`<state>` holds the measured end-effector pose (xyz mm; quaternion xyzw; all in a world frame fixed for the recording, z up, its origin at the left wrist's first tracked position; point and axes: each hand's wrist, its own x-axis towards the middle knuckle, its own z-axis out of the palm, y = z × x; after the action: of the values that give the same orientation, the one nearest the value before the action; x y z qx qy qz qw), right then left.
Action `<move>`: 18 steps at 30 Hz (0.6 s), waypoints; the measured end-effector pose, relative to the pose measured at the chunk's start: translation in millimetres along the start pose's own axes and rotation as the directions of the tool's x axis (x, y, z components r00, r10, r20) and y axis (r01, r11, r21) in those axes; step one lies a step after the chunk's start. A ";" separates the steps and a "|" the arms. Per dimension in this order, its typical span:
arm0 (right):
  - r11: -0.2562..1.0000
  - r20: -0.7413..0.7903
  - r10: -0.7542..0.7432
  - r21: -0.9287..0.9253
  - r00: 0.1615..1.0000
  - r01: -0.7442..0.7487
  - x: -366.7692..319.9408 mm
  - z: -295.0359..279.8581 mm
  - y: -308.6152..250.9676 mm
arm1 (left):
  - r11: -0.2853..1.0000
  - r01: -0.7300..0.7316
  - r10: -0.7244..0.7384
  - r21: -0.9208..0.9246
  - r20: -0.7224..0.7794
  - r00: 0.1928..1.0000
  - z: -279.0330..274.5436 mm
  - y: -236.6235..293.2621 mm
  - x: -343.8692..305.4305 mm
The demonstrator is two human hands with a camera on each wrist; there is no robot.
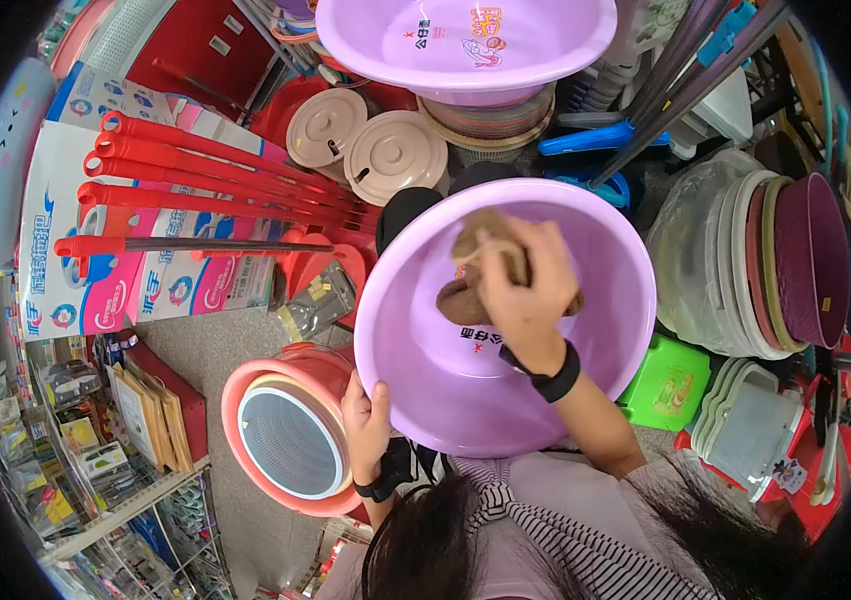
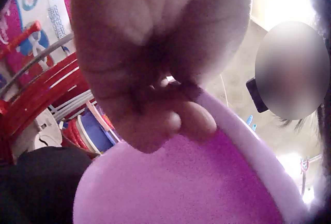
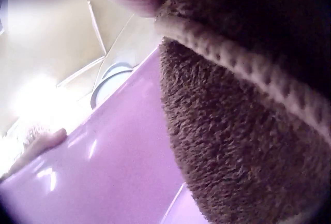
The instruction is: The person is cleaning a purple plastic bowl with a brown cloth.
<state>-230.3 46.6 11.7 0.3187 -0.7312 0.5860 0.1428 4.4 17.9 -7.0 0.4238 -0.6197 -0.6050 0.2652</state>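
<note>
A large light-purple plastic basin (image 1: 426,390) tilts in front of the person, printed characters on its inner bottom. At its near left rim, my left hand (image 1: 366,425) grips the edge; the left wrist view shows curled fingers (image 2: 191,123) over that rim. My right hand (image 1: 531,285) is inside the basin and holds a bunched brown cloth (image 1: 464,305) against the printed bottom. Up close in the right wrist view, the cloth (image 3: 222,125) has a fuzzy pile and a stitched lighter edge. Part of it is hidden behind the hand.
Another purple basin (image 1: 376,40) stands on stacked tubs ahead. Red-handled poles (image 1: 216,170) and printed boxes (image 1: 66,220) are on the left, beside nested pink and white baskets (image 1: 291,440). Stacked basins (image 1: 811,265) and a green box (image 1: 666,380) stand at the right.
</note>
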 end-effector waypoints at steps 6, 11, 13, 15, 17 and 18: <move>0.983 -0.193 0.182 0.059 0.964 -0.174 28.5 -15.5 22.5 | 0.999 -0.002 0.002 -0.043 0.014 1.000 -0.7 -2.4 -1.8; 0.998 -0.015 0.066 -0.010 0.998 -0.067 12.1 -8.5 8.4 | 1.000 -0.006 0.006 -0.014 0.026 1.000 -0.7 -2.3 -1.1; 0.994 0.061 0.100 0.027 0.993 -0.101 7.3 -5.9 2.6 | 1.000 -0.015 0.015 -0.017 0.008 1.000 1.2 -1.1 0.7; 0.997 0.199 -0.015 0.082 0.980 -0.001 -2.8 -1.8 3.7 | 0.999 -0.030 0.029 0.034 0.016 0.999 2.6 3.1 3.1; 0.997 0.256 -0.068 0.057 0.964 0.055 -1.3 -4.0 3.8 | 1.000 -0.010 0.010 0.013 0.012 1.000 3.1 6.2 4.0; 0.993 0.321 -0.118 0.035 0.940 0.112 0.4 -6.5 4.4 | 1.000 0.014 -0.014 -0.012 0.003 1.000 4.4 7.2 3.5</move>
<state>-234.5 53.1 10.4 0.4535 -0.7200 0.5226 0.0528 -2.5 16.6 -1.2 0.4255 -0.6135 -0.6112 0.2627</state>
